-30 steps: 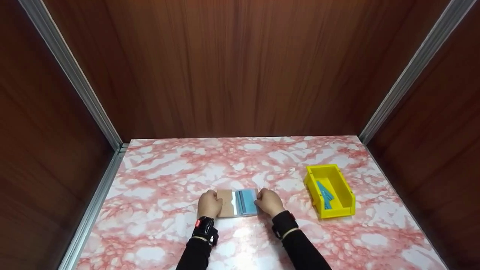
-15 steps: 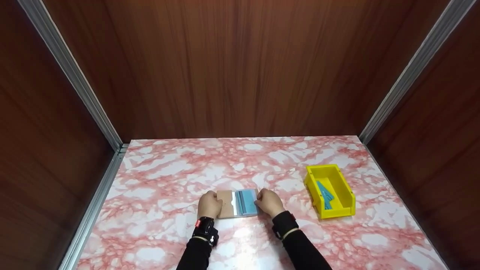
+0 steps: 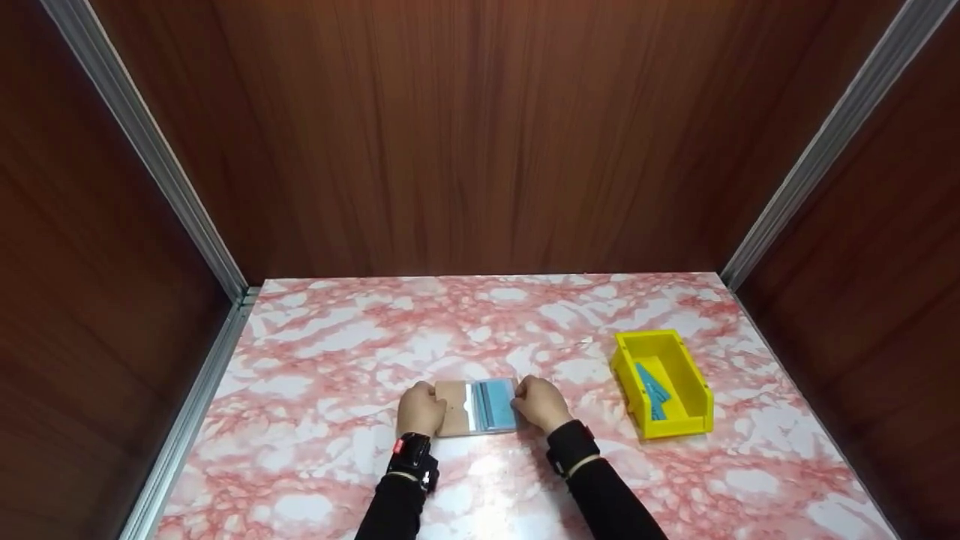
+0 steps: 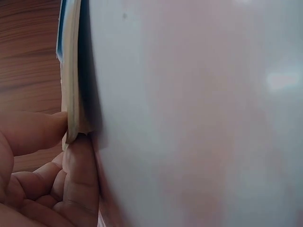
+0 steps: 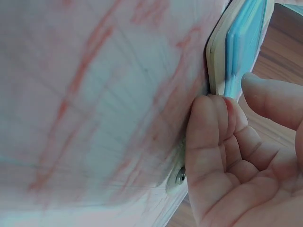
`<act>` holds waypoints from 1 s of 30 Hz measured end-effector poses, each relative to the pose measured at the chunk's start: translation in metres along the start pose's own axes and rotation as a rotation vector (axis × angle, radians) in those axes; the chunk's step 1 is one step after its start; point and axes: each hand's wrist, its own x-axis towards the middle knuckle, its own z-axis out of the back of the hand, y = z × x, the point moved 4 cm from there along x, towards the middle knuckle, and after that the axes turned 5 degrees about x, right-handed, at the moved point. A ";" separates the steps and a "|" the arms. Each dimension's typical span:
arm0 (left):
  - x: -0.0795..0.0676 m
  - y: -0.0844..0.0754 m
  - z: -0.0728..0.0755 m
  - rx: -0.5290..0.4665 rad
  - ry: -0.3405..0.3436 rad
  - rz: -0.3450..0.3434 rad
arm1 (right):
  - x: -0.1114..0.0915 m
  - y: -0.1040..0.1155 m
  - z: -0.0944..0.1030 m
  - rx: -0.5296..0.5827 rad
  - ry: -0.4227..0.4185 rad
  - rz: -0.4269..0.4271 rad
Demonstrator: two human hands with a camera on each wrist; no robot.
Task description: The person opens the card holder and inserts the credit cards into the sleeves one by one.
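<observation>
A tan card holder [image 3: 454,409] lies spread flat on the table, with clear sleeves and a blue stack [image 3: 496,403] on its right half. My left hand [image 3: 420,409] pinches its left end; in the left wrist view the thumb [image 4: 38,130] is on the tan cover [image 4: 71,85] and a finger is beneath its edge. My right hand [image 3: 541,403] holds the right end. There, in the right wrist view, the thumb [image 5: 270,97] is over the blue sleeves [image 5: 246,42] and the fingers curl against the edge. A metal snap [image 5: 180,175] shows beside those fingers.
To the right stands a yellow bin [image 3: 694,386] with flat blue triangular pieces [image 3: 652,386] inside. The pink-and-white marbled table [image 3: 337,337] is enclosed by brown wood-grain panels [image 3: 480,135] at the back and both sides, with metal rails in the corners.
</observation>
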 end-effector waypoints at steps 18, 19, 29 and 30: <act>0.002 0.001 -0.001 0.007 -0.019 0.000 | 0.018 0.011 -0.001 -0.038 -0.046 0.118; 0.002 0.001 -0.001 0.009 -0.018 -0.003 | 0.019 0.012 -0.001 -0.046 -0.050 0.123; 0.000 0.000 -0.001 0.016 -0.024 -0.013 | 0.025 0.013 -0.006 -0.084 -0.071 0.148; 0.000 0.001 -0.001 0.016 -0.027 -0.015 | 0.025 0.012 -0.007 -0.089 -0.075 0.152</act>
